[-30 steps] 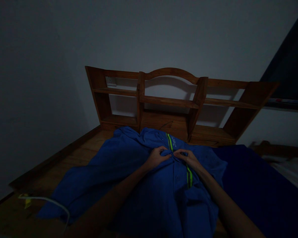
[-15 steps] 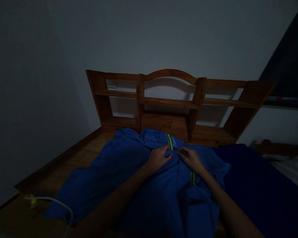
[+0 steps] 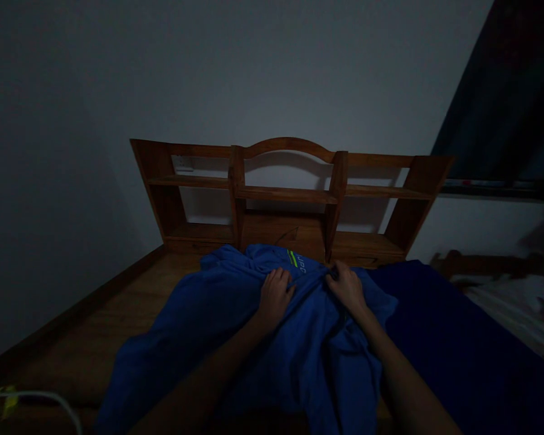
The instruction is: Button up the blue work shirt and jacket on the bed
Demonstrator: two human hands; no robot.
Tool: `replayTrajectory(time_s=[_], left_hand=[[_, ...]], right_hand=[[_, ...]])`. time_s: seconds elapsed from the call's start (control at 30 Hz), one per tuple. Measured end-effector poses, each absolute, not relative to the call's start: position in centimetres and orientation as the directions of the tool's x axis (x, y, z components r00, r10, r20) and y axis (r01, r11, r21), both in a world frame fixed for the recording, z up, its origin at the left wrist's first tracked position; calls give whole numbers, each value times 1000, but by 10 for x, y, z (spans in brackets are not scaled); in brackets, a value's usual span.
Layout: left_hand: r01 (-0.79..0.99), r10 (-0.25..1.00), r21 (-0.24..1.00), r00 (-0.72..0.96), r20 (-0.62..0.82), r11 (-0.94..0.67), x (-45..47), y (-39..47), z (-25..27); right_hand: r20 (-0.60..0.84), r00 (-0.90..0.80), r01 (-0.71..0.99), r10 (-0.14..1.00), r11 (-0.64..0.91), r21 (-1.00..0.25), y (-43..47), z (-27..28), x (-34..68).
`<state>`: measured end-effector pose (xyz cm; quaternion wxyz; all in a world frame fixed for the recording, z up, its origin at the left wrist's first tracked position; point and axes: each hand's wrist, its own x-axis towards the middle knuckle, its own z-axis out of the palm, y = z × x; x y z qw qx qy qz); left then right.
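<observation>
A blue work jacket (image 3: 222, 308) with a yellow-green stripe and white letters lies spread and rumpled in front of me. My left hand (image 3: 275, 295) is closed on the cloth near its middle, just below the lettering. To the right, my right hand (image 3: 347, 286) pinches another part of the same jacket, its fingertips partly hidden in dark folds. Between the two hands the fabric is drawn into a slanting ridge. Dim light hides the finer details of the front edge.
A wooden headboard with shelves (image 3: 290, 194) stands behind the jacket against the wall. Dark blue cloth (image 3: 439, 338) lies at the right, bare wood boards (image 3: 131, 308) at the left. A white cable (image 3: 49, 396) with a yellow tag is at lower left. A dark curtain (image 3: 503, 103) hangs upper right.
My hands have moved farther apart, pulling the jacket cloth between them into a taut fold. The lower stripe is now covered by folds. The view has shifted a little to the right.
</observation>
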<state>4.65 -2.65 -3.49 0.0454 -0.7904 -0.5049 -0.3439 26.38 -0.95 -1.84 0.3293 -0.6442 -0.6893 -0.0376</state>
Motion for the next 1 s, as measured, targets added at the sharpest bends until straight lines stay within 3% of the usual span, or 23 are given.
replayTrajectory(time_s=[0.1,0.2,0.3,0.37,0.63,0.77,1.0], left_hand=[[819,816,358,211,539,-448,44,-24,-40],[740,886,547,145,440,-393,38,-15,-48],[603,942,728,153,298,-328,29,-4,-54],[540,952,784,187,244,-307,24,0,-57],[474,931,809,277,237,-347,23,4,-55],[399,946,859,176,273,-322,26,11,-60],[14,981,997,177,78,-82,27,11,-59]], right_hand=[[551,-104,795,828,402,-454,-14,-14,252],[493,-246,657,835,517,-548,-24,-11,238],[406,-300,632,863,498,-594,-33,-14,225],[371,-312,637,875,482,-601,-35,-18,220],[373,-257,715,892,435,-547,-20,-34,219],[349,-176,730,921,360,-581,-18,-34,220],[356,-141,705,924,346,-618,-15,-32,221]])
